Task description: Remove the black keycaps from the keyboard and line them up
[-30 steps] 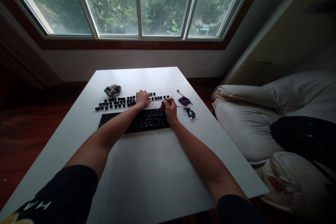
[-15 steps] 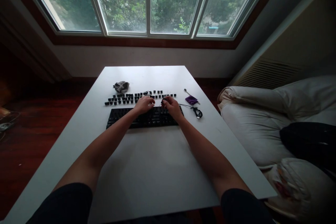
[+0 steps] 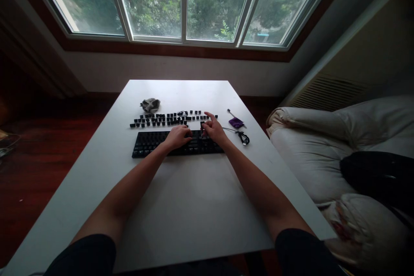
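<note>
A black keyboard (image 3: 152, 141) lies across the white table, many of its keys in place. My left hand (image 3: 177, 136) rests on the middle of it, fingers bent and a little apart, with nothing visible in them. My right hand (image 3: 213, 130) pinches a small dark keycap puller (image 3: 202, 126) with thin wires, upright over the keyboard's right part. Its index finger points out forward. Whether the wires grip a key is too small to tell. Loose black keycaps (image 3: 158, 119) stand in rows just behind the keyboard.
A crumpled grey cloth (image 3: 150, 105) lies at the back left of the table (image 3: 194, 207). To the right are a purple pouch (image 3: 236, 122), a small brush (image 3: 230, 112) and a coiled black cable (image 3: 243, 138). A pale sofa (image 3: 300, 151) stands beside the table's right edge.
My right hand has turned the puller down onto the keyboard and stretched out its index finger. My left hand has come down and back onto the keys.
</note>
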The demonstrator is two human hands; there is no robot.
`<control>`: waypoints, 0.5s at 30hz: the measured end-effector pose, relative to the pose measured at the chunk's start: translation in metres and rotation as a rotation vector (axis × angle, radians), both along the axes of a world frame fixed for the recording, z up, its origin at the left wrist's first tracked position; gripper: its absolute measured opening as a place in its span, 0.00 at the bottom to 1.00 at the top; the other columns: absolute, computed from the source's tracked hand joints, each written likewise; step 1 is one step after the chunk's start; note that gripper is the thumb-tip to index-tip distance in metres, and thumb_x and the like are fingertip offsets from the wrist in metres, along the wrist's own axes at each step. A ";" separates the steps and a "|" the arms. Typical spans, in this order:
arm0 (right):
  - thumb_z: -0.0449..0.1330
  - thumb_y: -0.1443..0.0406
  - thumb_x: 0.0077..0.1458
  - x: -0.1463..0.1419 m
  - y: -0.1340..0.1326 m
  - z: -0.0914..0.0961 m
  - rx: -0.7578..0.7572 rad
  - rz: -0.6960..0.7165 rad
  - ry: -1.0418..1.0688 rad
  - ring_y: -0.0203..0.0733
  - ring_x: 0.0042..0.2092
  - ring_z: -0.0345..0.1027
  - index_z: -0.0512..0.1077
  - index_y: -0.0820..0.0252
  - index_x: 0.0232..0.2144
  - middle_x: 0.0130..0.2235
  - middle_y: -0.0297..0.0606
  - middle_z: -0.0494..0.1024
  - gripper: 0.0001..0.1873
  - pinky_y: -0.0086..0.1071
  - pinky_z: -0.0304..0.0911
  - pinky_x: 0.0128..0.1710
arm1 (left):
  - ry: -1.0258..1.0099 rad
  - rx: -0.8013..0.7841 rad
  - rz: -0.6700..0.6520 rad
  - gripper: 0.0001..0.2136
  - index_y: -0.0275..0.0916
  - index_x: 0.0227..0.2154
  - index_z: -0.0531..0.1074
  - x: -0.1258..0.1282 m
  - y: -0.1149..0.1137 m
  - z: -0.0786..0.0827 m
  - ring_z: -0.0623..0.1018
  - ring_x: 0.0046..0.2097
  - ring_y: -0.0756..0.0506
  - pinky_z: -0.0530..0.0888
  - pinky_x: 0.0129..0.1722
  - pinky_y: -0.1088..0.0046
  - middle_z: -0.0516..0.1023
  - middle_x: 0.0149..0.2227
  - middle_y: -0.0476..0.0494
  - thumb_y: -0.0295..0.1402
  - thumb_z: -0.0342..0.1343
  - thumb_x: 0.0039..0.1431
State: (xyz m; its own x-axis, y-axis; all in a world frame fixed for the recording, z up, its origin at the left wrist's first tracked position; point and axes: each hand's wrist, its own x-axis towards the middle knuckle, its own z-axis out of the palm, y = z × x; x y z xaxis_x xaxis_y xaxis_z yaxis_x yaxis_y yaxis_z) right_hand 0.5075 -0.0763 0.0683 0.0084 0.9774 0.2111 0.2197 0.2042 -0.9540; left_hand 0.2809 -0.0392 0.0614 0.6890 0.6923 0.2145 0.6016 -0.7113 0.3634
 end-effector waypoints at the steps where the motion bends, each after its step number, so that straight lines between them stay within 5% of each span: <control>1: 0.62 0.57 0.56 0.001 -0.001 0.002 -0.012 0.018 0.013 0.36 0.24 0.71 0.67 0.53 0.54 0.29 0.27 0.76 0.25 0.30 0.66 0.26 | 0.004 0.002 -0.007 0.08 0.42 0.39 0.81 0.000 0.000 0.000 0.77 0.46 0.40 0.72 0.48 0.63 0.79 0.42 0.43 0.37 0.62 0.59; 8: 0.63 0.54 0.56 -0.001 0.001 -0.005 0.014 0.037 0.135 0.36 0.26 0.73 0.67 0.52 0.51 0.34 0.32 0.78 0.22 0.28 0.65 0.25 | 0.048 0.062 -0.075 0.07 0.43 0.39 0.81 0.001 0.001 0.005 0.77 0.44 0.40 0.70 0.45 0.64 0.79 0.40 0.43 0.37 0.63 0.60; 15: 0.62 0.58 0.58 -0.010 0.002 -0.013 0.100 0.019 0.125 0.40 0.35 0.77 0.60 0.49 0.65 0.35 0.30 0.77 0.35 0.35 0.73 0.39 | 0.077 0.081 -0.072 0.08 0.42 0.40 0.81 0.002 -0.001 0.008 0.77 0.43 0.40 0.69 0.44 0.64 0.79 0.40 0.42 0.37 0.63 0.61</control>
State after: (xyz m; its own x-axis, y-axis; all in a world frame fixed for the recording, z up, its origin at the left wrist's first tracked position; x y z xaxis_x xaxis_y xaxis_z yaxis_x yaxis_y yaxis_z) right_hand 0.4973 -0.0747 0.0554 0.0230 0.9517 0.3062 0.0955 0.3028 -0.9483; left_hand 0.2826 -0.0404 0.0694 0.7528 0.6232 0.2118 0.5720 -0.7786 0.2580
